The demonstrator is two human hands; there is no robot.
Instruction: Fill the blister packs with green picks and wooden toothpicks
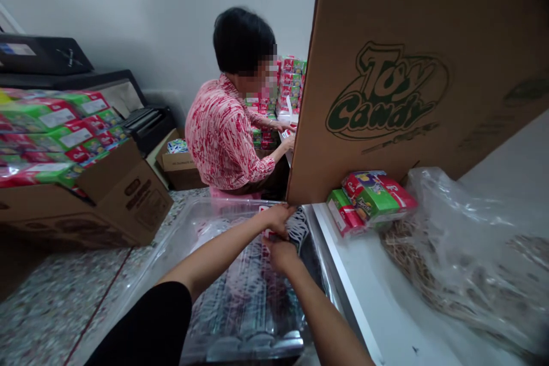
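My left hand (278,221) reaches across the clear plastic bin (165,254), its fingers bent and closed at the bin's far right corner. Just below it, my right hand (281,255) is closed too, close to the left fingers. Beside both hands lies a bundle with wavy black-and-white edges (299,227). Bits of red and white show around the fingers, but what exactly they grip is hidden. Under my forearms, rows of clear-wrapped strips (244,291) fill the bin.
A tall cardboard box (386,17) stands at right on a white table (364,274), beside red-green candy packs (371,197) and a plastic bag of brown strands (463,251). Left is an open carton (124,200) of similar packs. Ahead, a seated person (234,131) handles small items.
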